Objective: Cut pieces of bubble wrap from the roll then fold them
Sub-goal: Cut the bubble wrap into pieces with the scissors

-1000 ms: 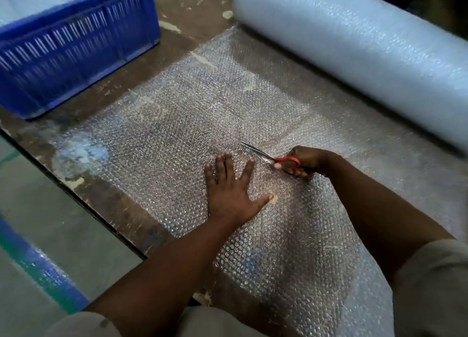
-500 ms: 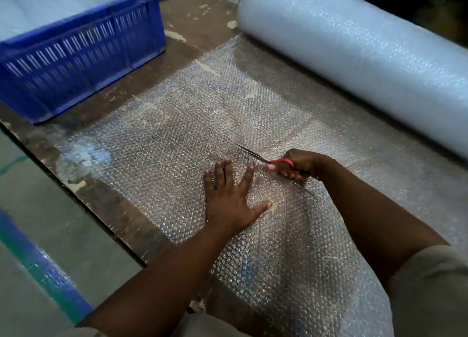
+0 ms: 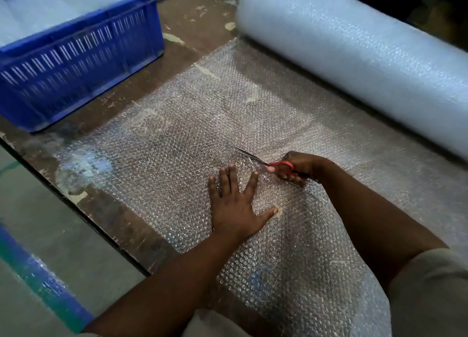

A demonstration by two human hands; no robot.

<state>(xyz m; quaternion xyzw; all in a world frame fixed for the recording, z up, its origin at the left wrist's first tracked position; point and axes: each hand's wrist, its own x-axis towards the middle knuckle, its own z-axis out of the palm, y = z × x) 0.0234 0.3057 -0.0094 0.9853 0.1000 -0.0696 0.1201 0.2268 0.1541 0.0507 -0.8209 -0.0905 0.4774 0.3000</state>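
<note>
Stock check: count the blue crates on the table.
1: the blue crate sits at the table's far left corner, left of the bubble wrap roll. Others may lie outside the frame.

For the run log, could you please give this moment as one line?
phase: cutting | right hand: grips red-handled scissors | left hand: flat on clear bubble wrap sheet | fold: not started

A thick white roll [image 3: 354,66] lies along the desk's far right edge. Its clear bubble wrap sheet [image 3: 177,139] spreads flat to the near edge. Red-handled scissors [image 3: 266,160] lie open-bladed mid-sheet, tips pointing left.
</note>
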